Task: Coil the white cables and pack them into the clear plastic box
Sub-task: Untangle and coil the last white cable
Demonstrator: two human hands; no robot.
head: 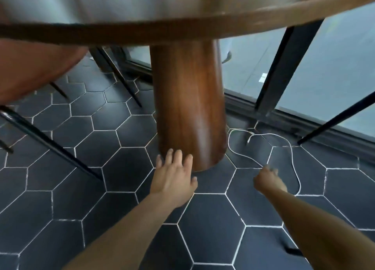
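A thin white cable (292, 154) lies in a loose loop on the dark hexagon-tiled floor, to the right of the table's wooden pedestal. My right hand (268, 180) reaches down at the near part of that loop, fingers pointed toward the cable; motion blur hides whether they pinch it. My left hand (174, 174) hovers with fingers spread and straight, just in front of the base of the pedestal, holding nothing. No clear plastic box is in view.
The round wooden table (203, 29) overhangs the scene on its thick pedestal (188, 107). Black chair legs (46, 140) slant at left and right. A glass wall with a dark floor frame (284, 115) runs behind the cable.
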